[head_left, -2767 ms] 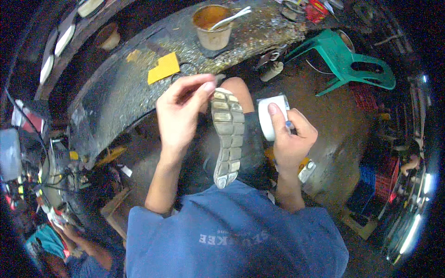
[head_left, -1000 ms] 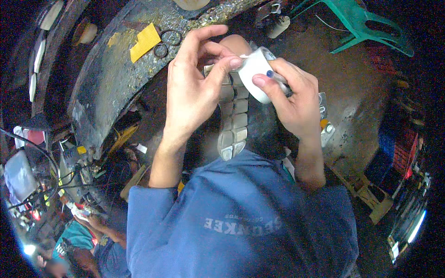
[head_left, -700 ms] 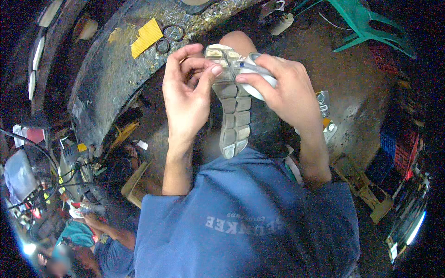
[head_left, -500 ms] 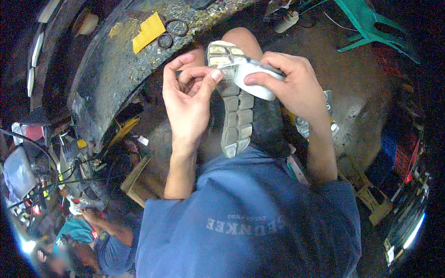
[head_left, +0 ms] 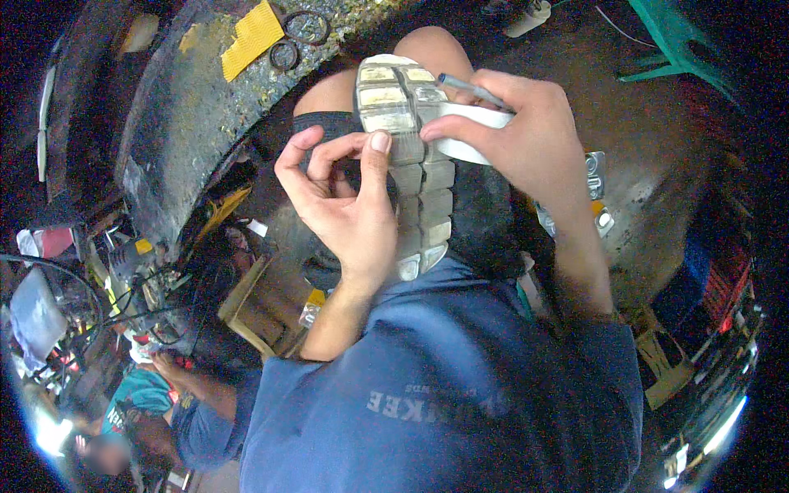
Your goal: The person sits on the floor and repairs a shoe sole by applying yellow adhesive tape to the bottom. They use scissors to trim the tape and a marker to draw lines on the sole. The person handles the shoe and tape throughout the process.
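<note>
Two bare hands work on a grey shoe [head_left: 415, 177] lying sole-up on the person's knee, its segmented, ridged rubber tread worn and pale. The left hand [head_left: 345, 205] presses its thumb tip to the sole's left edge with the other fingers curled loosely, while the right hand [head_left: 526, 135] is clamped on a smooth white oval piece [head_left: 468, 131] and a thin pen [head_left: 470, 87] against the forefoot. Compared with half a second ago, the grip matches, the yellow pad [head_left: 253, 37] on the rough, speckled bench [head_left: 177, 140] nearby.
</note>
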{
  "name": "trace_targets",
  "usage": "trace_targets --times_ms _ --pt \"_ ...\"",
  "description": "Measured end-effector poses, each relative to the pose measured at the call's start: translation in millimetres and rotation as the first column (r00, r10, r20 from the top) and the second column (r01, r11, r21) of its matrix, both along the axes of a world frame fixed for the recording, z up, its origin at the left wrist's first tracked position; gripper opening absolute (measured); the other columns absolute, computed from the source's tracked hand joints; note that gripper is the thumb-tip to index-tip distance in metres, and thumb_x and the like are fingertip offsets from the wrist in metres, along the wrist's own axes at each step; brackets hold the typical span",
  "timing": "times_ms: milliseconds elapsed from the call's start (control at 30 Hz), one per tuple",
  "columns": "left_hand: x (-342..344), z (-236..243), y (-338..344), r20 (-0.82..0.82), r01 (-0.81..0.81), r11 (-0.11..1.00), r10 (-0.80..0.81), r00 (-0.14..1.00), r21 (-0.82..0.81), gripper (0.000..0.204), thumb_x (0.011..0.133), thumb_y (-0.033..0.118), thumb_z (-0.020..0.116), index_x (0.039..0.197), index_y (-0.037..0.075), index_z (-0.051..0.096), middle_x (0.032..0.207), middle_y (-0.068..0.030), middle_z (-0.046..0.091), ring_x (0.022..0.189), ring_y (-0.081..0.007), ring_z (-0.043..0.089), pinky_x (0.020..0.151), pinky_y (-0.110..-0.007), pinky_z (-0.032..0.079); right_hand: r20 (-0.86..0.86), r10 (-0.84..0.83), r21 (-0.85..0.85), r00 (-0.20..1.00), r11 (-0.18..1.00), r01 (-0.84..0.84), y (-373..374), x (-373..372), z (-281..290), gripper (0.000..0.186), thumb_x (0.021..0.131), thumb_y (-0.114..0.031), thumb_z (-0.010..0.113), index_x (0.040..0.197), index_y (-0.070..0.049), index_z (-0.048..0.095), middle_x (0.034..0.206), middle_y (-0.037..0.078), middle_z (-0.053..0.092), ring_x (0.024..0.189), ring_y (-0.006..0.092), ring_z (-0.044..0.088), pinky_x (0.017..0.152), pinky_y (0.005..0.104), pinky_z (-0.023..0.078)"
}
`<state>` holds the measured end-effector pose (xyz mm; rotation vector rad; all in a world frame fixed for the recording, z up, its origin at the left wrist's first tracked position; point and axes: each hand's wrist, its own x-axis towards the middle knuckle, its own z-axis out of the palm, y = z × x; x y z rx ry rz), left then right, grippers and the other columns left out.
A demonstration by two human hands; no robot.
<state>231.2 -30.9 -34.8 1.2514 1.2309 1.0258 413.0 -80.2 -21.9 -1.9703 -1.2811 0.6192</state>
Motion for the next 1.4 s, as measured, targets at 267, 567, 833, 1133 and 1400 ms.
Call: trace_targets --times_ms 267,567,833,1133,1400 --pt "2.0 -5.1 -1.4 -0.069 -0.026 1.0 0.026 0.997 0.007 0.059 0.091 -0.001 0.08 0.134 0.004 0.04 0.096 -0.0101 0.073 0.092 -0.0142 0.068 0.085 -0.025 0.051 0.223 -0.034 0.056 0.974 0.998 0.022 8.2 -9.5 -1.5 0.029 0.085 -0.025 0.087 0.086 -0.001 0.07 0.078 0.015 0.068 0.067 0.0195 0.066 0.064 0.0335 0.05" --pt "0.0 -9.1 0.7 -0.03 -0.023 1.0 0.023 0.999 0.001 0.056 0.093 -0.002 0.077 0.134 0.003 0.039 0.099 -0.0117 0.072 0.092 -0.0139 0.067 0.084 -0.025 0.054 -0.206 0.144 -0.004 0.968 0.989 -0.148 2.9 17.1 2.5 0.02 0.089 -0.019 0.081 0.096 -0.003 0.072 0.085 0.017 0.071 0.076 0.0322 0.071 0.07 0.0371 0.054" --pt "-1.2 -15.2 -3.7 -0.04 -0.07 0.997 0.071 0.997 0.036 0.052 0.094 -0.002 0.077 0.13 0.004 0.039 0.101 -0.0123 0.073 0.093 -0.0134 0.067 0.085 -0.024 0.053 0.26 0.128 0.011 0.957 0.991 -0.136 12.8 0.7 -11.9 0.03 0.081 -0.028 0.087 0.093 -0.003 0.075 0.081 0.015 0.071 0.073 0.0337 0.071 0.066 0.0397 0.054" --pt "-1.8 -16.4 -0.5 -0.104 -0.1 0.99 0.11 0.988 0.098 0.052 0.095 -0.001 0.076 0.131 0.004 0.038 0.1 -0.01 0.072 0.096 -0.0153 0.068 0.089 -0.026 0.054 0.203 0.117 -0.052 0.972 0.993 -0.108 30.6 7.0 -1.1 0.04 0.077 -0.041 0.088 0.09 -0.004 0.079 0.083 0.018 0.074 0.079 0.039 0.073 0.073 0.0459 0.057" --pt "-4.2 -20.0 3.5 -0.08 -0.095 0.993 0.101 0.992 0.076 0.051 0.095 -0.001 0.075 0.132 0.003 0.039 0.098 -0.0093 0.071 0.095 -0.0158 0.07 0.087 -0.027 0.055 0.286 0.106 -0.143 0.952 0.987 -0.067 39.8 -4.3 0.5 0.038 0.078 -0.042 0.086 0.091 -0.007 0.079 0.081 0.019 0.074 0.079 0.0399 0.074 0.075 0.0493 0.058"
